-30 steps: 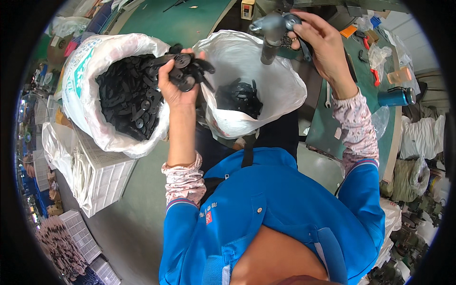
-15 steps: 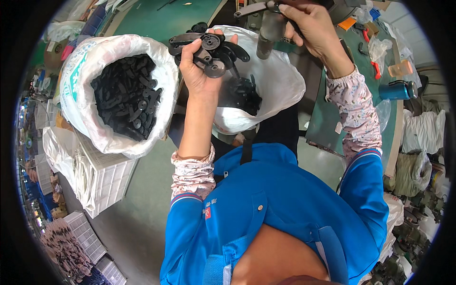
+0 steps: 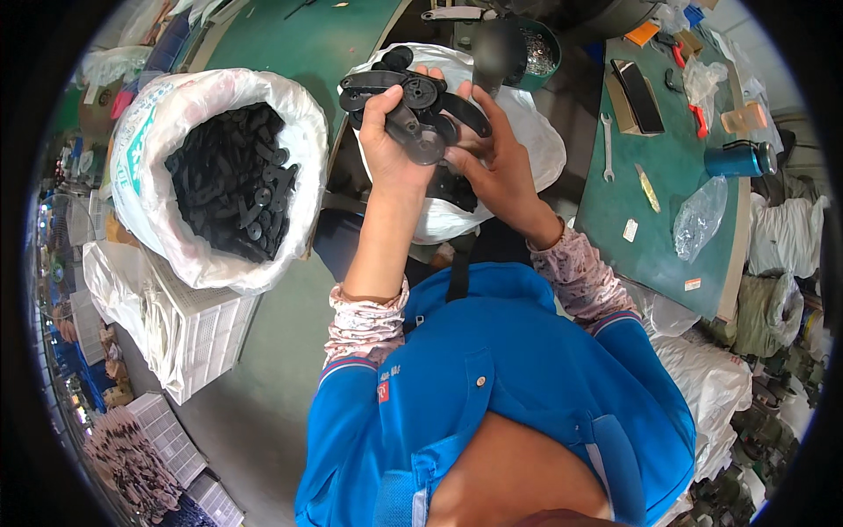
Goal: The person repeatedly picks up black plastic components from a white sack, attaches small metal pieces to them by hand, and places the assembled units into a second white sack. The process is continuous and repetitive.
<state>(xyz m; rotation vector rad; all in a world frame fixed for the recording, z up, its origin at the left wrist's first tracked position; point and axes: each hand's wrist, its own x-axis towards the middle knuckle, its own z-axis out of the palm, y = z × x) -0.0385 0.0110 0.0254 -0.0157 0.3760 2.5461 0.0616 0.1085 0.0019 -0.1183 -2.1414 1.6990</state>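
Observation:
My left hand (image 3: pixel 395 154) is closed around a bunch of black plastic parts (image 3: pixel 417 92), long curved arms with round ends, held above a white bag. My right hand (image 3: pixel 505 171) has come in at the bunch's right side, its thumb and fingers closed on the end of one curved black part (image 3: pixel 465 114). Below both hands, the open white bag (image 3: pixel 540 145) holds more dark parts, mostly hidden by the hands. One more black part (image 3: pixel 452 14) lies at the machine ahead, beside a blurred dark cylinder (image 3: pixel 496 53).
On the left stands a white sack (image 3: pixel 303 189) of black parts, near a white plastic crate (image 3: pixel 211 338). A green tub (image 3: pixel 544 57) holds small metal pieces. The green table on the right carries a wrench (image 3: pixel 608 149), a cutter knife (image 3: pixel 648 189), a phone (image 3: pixel 638 97) and a blue flask (image 3: pixel 736 160).
My right hand has moved down and left from the machine to the bunch, leaving a black part behind there. My left hand, with the bunch, has shifted slightly right.

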